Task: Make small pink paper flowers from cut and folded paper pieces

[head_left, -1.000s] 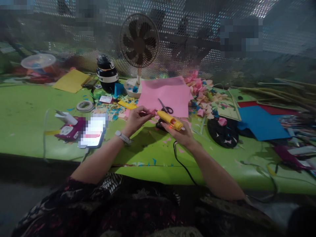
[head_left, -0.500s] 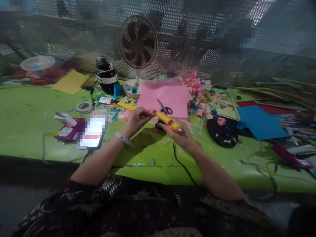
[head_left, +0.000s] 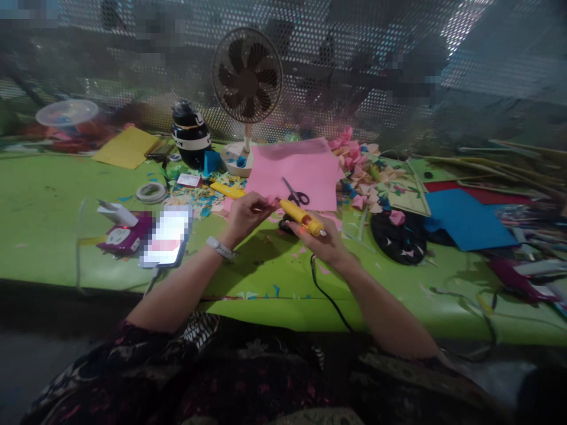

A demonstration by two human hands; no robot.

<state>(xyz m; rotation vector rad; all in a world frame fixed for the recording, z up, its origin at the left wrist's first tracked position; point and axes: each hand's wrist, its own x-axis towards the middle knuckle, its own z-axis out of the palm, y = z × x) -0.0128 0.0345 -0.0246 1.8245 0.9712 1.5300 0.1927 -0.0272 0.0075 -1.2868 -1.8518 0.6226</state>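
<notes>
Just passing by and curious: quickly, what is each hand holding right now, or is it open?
Left hand: closed, pinching what looks like a small pink paper piece.
Right hand: closed around a yellow glue gun.

The scene is dim and hazy; light glints through the perforated panel (head_left: 177, 82), a pixelated smartphone (head_left: 166, 236) glows white, and wide-angle stretch and blur soften the outer edges.

The glue gun (head_left: 301, 216) is yellow, its cord (head_left: 322, 289) black; the large sheet (head_left: 287, 160) pink; the counter (head_left: 39, 206) green; the bottle (head_left: 191, 143) black, banded white.
</notes>
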